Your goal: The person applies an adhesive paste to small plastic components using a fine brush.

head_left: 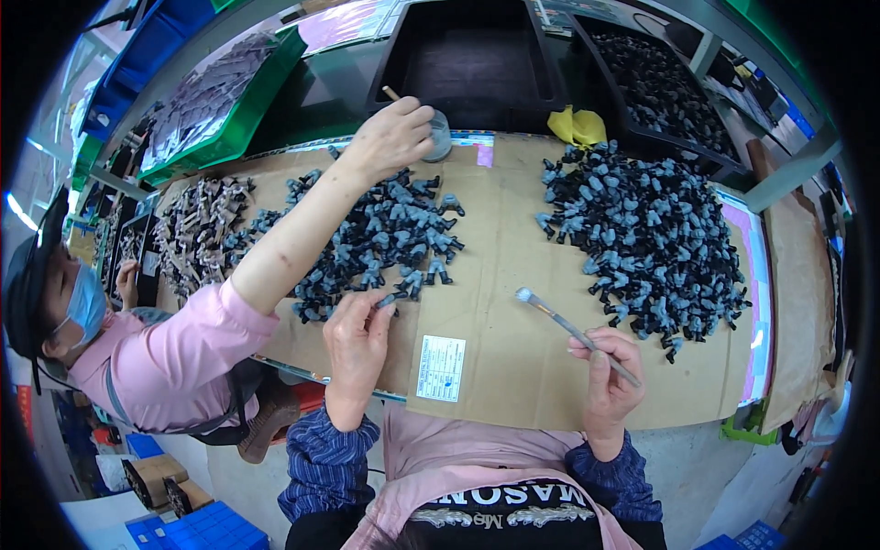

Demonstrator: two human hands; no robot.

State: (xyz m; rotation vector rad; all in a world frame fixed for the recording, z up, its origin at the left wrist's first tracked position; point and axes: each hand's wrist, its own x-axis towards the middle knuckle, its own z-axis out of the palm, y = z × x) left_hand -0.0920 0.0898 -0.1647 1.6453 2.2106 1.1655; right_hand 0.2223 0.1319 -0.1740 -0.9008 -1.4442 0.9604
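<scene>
My right hand (609, 380) grips a slim paintbrush (573, 332); its pale grey-blue bristle end points up and left over the cardboard. Between the thumb and fingers of my left hand (356, 346) is a small grey-blue and black figure part (392, 299), mostly covered by the fingertips. Just beyond that hand spreads a pile of similar figure parts (367, 229). Another pile of figure parts (655, 238) lies to the right, past the brush. The brush tip and the held part are well apart.
A co-worker's hand (394, 137) reaches across from the left, pinching a thin stick at a clear cup (438, 142). Flat cardboard (504, 238) covers the table. Behind stand a black bin (467, 64), a filled black tray (660, 92), a green tray (220, 137) and yellow material (577, 126).
</scene>
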